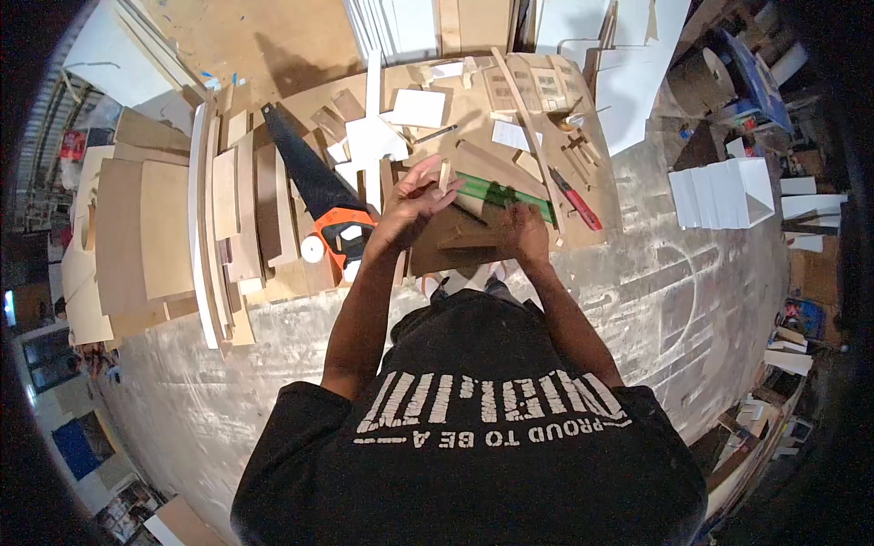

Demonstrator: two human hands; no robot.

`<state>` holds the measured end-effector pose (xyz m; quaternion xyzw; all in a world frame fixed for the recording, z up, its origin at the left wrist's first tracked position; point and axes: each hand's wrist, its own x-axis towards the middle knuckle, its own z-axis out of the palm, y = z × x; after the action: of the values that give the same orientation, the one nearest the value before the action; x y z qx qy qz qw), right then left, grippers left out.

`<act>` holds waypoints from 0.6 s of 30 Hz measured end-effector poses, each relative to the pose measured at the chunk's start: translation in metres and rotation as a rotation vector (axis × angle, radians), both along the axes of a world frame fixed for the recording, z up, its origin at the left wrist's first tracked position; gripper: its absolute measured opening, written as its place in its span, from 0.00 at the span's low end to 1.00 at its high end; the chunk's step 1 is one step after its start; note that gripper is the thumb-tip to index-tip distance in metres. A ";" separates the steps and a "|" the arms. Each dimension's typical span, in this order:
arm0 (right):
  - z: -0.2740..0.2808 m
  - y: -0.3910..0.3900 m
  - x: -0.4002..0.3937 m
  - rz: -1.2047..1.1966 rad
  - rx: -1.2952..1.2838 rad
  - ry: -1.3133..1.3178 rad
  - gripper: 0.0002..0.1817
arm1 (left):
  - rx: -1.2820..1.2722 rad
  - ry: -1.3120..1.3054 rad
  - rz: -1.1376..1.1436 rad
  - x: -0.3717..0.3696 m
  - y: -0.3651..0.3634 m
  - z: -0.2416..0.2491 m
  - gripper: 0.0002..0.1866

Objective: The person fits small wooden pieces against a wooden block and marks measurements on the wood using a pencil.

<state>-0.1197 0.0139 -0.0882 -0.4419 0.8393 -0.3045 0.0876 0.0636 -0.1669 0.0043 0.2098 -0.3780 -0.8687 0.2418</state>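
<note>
My left hand (411,207) is closed on a small pale wood strip (444,175), which stands up between thumb and fingers. My right hand (526,235) is in shadow over the near side of the table, its fingers bunched close to a green ruler (482,189). Whatever those fingers hold, if anything, is hidden. The translucent ruler lies slanted between the hands. A dark pen-like stick (469,215) rests just below it. Right of my right hand lies a red utility knife (577,202). Left of my left hand is a handsaw (314,173) with an orange and black handle.
White cut pieces (375,141) lie on the cardboard-covered table (596,146). A long thin wood strip (523,109) crosses its right side. Wood panels (164,227) are stacked at left, near a white roll (312,248). A white box (724,194) stands at right.
</note>
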 end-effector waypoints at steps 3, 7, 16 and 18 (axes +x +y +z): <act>0.030 -0.023 -0.005 0.032 -0.152 -0.005 0.10 | -0.025 -0.001 -0.036 -0.002 0.004 -0.003 0.27; 0.058 -0.058 0.011 0.184 -0.390 -0.761 0.13 | -0.188 -0.054 -0.060 -0.016 0.014 -0.016 0.29; 0.047 -0.042 0.007 0.244 -0.362 -0.827 0.09 | -0.134 -0.156 -0.059 -0.024 0.039 -0.017 0.22; 0.053 -0.037 0.006 0.209 -0.255 -0.528 0.07 | -0.206 -0.215 -0.035 -0.028 0.045 -0.014 0.19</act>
<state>-0.1138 -0.0230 -0.0348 -0.4389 0.6924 -0.5011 0.2773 0.0351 -0.1214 -0.0101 0.2690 -0.4925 -0.8020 0.2049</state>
